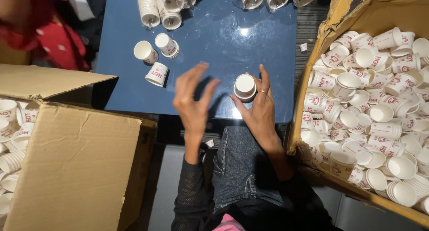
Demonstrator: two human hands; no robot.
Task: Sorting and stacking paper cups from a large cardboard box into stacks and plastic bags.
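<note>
White paper, red print: the small paper cup [245, 86] sits in your right hand [258, 109], pinched by the fingertips around its rim and wall, mouth up toward the head cam, just above the near edge of the dark blue glossy table [214, 43]. Your left hand [193, 101] is empty, fingers spread & a bit blurred, just beside the cup, not touching it.

Step in hand, as I read it: gathering single cups into stacks. Loose ones lie around: three small paper cups [156, 56] on the table to the left, nested cup stacks [161, 7] along the far edge, a big brown cardboard box [380, 16] full of loose cups at right, another cardboard box [76, 168] at left w/ more.

Next move prob. calls for the left hand to bring a 2nd cup, mouths aligned, no squeezing; thin walls crush easily.
</note>
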